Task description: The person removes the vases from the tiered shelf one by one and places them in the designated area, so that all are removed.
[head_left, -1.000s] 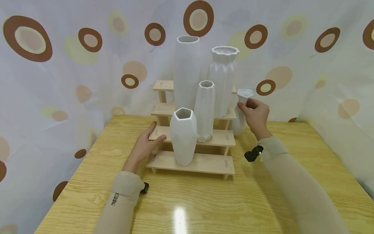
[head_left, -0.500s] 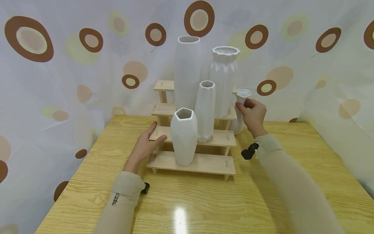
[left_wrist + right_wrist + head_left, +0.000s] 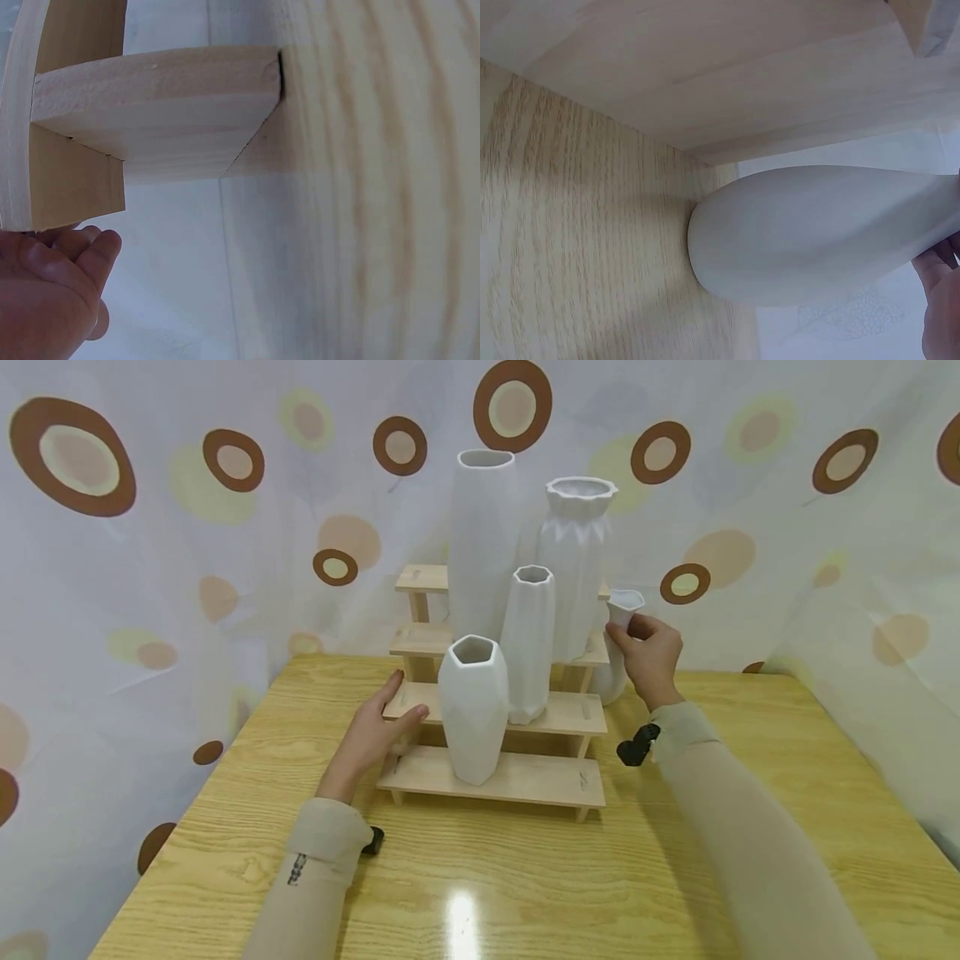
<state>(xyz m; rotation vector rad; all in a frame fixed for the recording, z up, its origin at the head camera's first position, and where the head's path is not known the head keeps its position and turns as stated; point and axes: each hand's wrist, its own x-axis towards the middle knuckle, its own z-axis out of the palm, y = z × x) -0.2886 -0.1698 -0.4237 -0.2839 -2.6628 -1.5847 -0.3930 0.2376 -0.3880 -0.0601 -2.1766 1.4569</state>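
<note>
My right hand [image 3: 654, 658] pinches a small white vase [image 3: 613, 675] by its narrow neck, at the right side of a stepped wooden display stand [image 3: 555, 777]. In the right wrist view the rounded base of this vase [image 3: 795, 236] meets the tabletop, close beside the stand's side panel [image 3: 780, 90]. At the stand's left end, my left hand [image 3: 369, 731] holds the second step from the bottom, thumb along its front edge. The left wrist view shows those fingers [image 3: 97, 259] curled at the end of a board [image 3: 157, 97].
On the steps stand a faceted vase [image 3: 472, 718], a slim ribbed vase [image 3: 528, 643], a tall smooth vase [image 3: 483, 543] and a pleated vase with a scalloped rim [image 3: 576, 552]. The wood-grain table [image 3: 300, 910] backs onto a patterned curtain [image 3: 285, 527].
My right hand has shifted the small vase slightly left, closer to the stand, then stayed nearly still over the last half second. My left hand keeps its place.
</note>
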